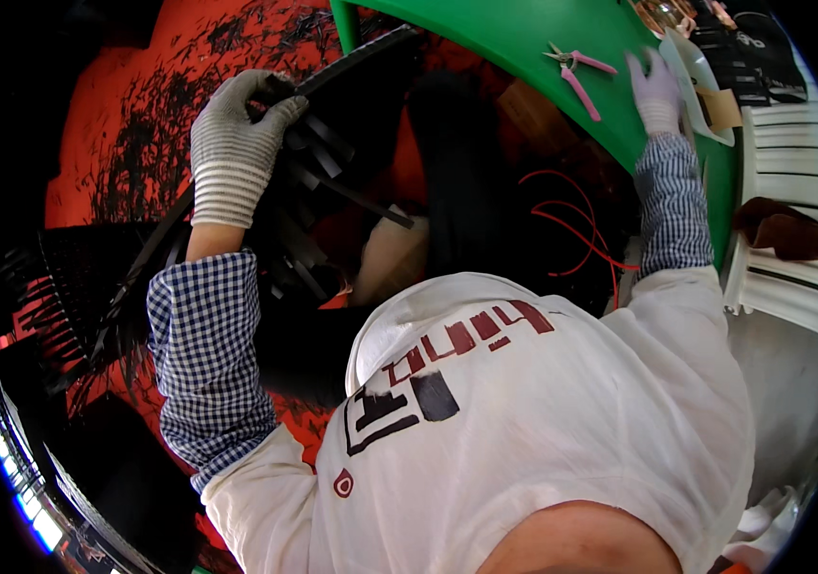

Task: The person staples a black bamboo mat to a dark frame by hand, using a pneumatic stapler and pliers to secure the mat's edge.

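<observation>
My left hand [237, 143], in a striped grey-white glove, pinches a long black strip [356, 62] between thumb and fingers. One end of the strip reaches toward the green table's edge. Several short dark tabs [327, 158] hang below this hand. My right hand [655, 96], in a pale glove, is over the green table [485, 29], beside a white tray [700, 81]. Its fingers look spread, a little blurred, with nothing visible in them. Pink-handled snips [578, 75] lie with open blades on the table, left of this hand.
Black scraps [141, 143] litter the red floor [93, 115]. More black strips [55, 316] are piled at the left. A red cord [586, 225] loops below the table. White ribbed panels [796, 163] and a brown cloth [786, 230] are at the right.
</observation>
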### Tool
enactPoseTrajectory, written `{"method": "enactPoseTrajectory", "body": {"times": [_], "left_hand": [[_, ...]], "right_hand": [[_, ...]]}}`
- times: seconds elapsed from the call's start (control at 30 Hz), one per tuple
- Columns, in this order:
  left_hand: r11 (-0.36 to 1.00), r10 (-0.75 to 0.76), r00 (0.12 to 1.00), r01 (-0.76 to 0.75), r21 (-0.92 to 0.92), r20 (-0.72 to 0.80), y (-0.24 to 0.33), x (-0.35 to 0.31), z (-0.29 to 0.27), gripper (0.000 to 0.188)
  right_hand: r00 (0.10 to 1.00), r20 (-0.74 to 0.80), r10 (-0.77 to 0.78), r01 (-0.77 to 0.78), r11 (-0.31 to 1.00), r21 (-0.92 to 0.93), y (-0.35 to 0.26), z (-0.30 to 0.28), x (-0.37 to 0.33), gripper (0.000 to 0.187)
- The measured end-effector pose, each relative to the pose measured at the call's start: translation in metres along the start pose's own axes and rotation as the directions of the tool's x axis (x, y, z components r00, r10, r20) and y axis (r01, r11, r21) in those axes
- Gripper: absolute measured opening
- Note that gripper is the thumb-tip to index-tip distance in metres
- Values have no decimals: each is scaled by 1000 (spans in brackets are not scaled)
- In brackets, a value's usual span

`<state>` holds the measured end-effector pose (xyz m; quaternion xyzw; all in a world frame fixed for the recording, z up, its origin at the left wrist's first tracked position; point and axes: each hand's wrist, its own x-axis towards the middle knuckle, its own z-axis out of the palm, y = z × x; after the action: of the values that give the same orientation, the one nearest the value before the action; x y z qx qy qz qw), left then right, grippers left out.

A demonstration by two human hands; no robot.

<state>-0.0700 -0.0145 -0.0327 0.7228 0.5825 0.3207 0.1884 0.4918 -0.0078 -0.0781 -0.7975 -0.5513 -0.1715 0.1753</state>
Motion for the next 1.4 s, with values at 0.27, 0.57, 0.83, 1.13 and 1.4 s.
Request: {"method": "enactPoseTrajectory", "body": {"times": [0.27,0.57,0.83,1.13,1.4], "left_hand": [[957,-184,980,196,-213,74,18,3,-5,17],[994,-40,993,51,-97,115,-19,22,-1,15],[978,-97,976,130,-164,193,-19,19,-10,17],[974,-74,985,105,-199,156,-16,20,6,21],[988,-113,988,123,-89,107,-9,18,3,16]], "right_hand": [[954,178,243,-154,901,-405,87,-2,-67,66],[878,321,355,-312,933,-179,123,8,-47,77],[955,248,160,-294,571,766,-24,-122,-54,40],[886,-83,-456,351,544,762,-215,-108,-115,35],[615,-89,-784,589,381,713,-265,-98,-157,69]]}}
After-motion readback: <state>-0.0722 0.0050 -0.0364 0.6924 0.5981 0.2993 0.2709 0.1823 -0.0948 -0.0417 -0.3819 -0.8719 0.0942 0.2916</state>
